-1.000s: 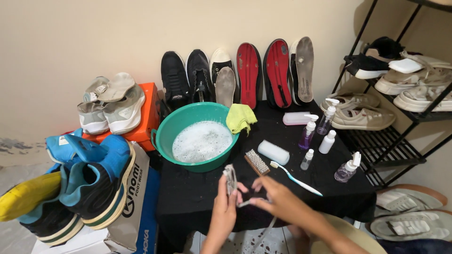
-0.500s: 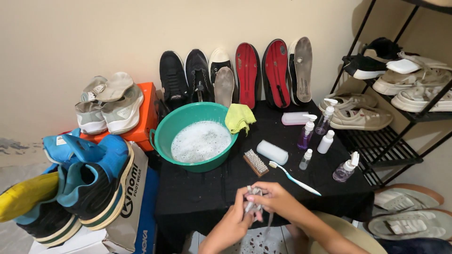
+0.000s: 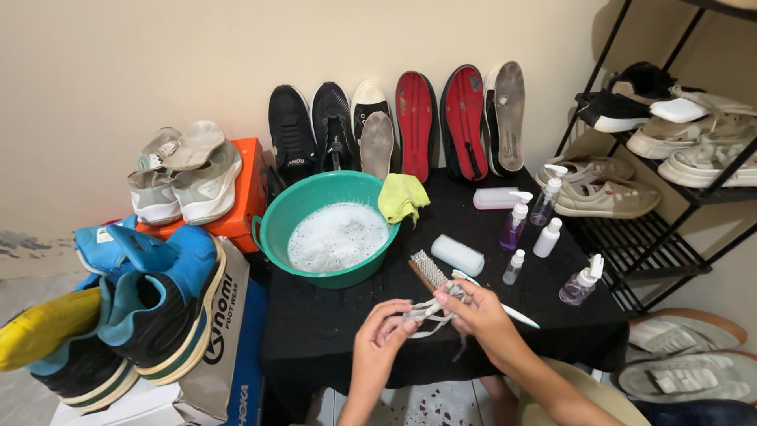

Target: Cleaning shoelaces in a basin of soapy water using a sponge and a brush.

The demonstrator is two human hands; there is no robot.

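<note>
Shoelaces (image 3: 430, 314), pale and bunched, sit at the 6 o'clock edge of the black-draped table (image 3: 331, 331), gripped between both hands. Left hand (image 3: 378, 335) comes up from 6 o'clock, fingers curled and pinching the left end of the bundle. Right hand (image 3: 481, 314) enters from 5 o'clock and closes its fingertips on the other end, a loose strand hanging below. Just beyond the hands, toward 12 o'clock, lies a scrub brush (image 3: 430, 270) beside a white toothbrush (image 3: 505, 304). Farther at 11 o'clock stands a green basin (image 3: 276, 229) of foamy water with a yellow cloth (image 3: 402, 197) draped on its rim. 5 small bottles (image 3: 514, 225) cluster at 2 o'clock.
</note>
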